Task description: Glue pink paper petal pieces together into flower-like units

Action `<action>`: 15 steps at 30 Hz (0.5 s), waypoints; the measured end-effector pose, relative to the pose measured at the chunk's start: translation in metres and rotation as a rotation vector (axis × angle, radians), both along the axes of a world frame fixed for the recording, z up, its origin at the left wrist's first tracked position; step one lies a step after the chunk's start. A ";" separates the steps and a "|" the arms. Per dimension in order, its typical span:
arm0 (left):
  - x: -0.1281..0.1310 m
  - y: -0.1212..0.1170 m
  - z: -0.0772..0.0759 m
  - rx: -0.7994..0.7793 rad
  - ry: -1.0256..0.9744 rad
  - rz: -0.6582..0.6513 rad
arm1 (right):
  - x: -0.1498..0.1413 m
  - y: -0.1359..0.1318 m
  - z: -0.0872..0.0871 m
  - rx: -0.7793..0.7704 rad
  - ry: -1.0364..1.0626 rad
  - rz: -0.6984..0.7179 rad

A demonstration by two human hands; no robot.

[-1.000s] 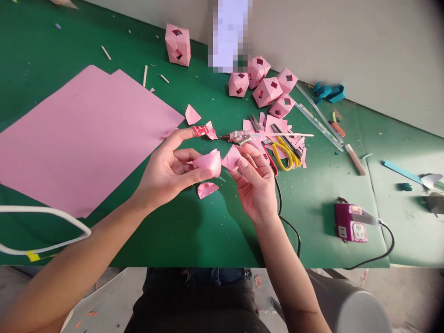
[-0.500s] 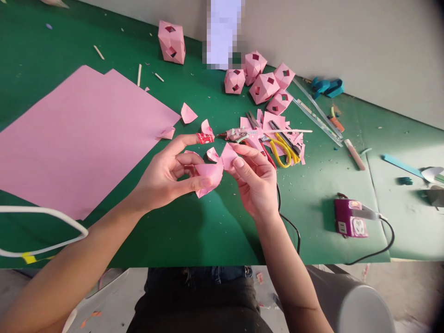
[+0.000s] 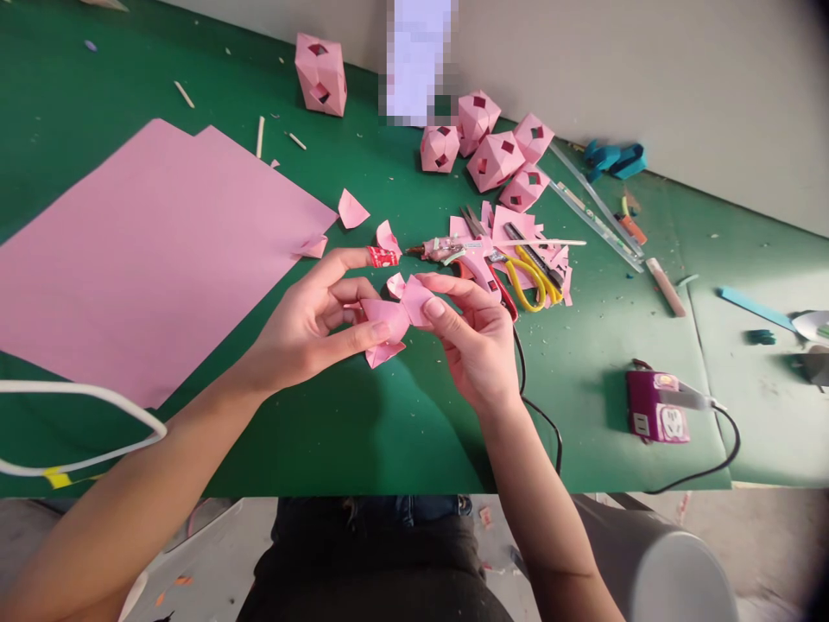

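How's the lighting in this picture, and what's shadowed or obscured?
Head view: pale glare on the right of the smooth green tabletop; darker shadow below the small folded pink paper piece in the left hand. Same head view: shadow left of the boxy purple socket adapter; coarse pixelation obscuring the pale lavender upright patch at top centre.

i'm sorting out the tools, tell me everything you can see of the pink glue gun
The pink glue gun looks plastic and lies on its side on the green table, untouched by either hand. Its narrow, dark brown nozzle points left, toward the red finger wrap. Behind that, the barrel looks shiny; a pale patch marks the body. The pink handle slants down and right, its end hard to make out. A long pale stick appears to extend from the rear. Pink paper scraps surround it.
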State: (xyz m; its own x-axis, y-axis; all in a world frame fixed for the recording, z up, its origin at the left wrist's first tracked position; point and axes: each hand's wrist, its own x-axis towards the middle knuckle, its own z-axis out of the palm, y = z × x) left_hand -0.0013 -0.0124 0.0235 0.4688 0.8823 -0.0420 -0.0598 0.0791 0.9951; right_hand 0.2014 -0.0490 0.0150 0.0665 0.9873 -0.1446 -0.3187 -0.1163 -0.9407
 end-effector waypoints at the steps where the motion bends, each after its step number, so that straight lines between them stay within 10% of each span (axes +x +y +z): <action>1: 0.000 0.000 0.000 -0.011 -0.014 -0.010 | 0.000 0.000 0.000 0.004 0.002 0.000; 15: 0.000 -0.001 0.002 -0.044 -0.003 -0.053 | -0.002 -0.002 0.002 0.032 -0.030 0.027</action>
State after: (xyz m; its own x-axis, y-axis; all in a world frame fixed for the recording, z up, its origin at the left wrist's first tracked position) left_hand -0.0016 -0.0129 0.0256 0.5147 0.8538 -0.0786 -0.0576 0.1259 0.9904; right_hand 0.1999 -0.0513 0.0168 0.0441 0.9928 -0.1113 -0.2879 -0.0941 -0.9530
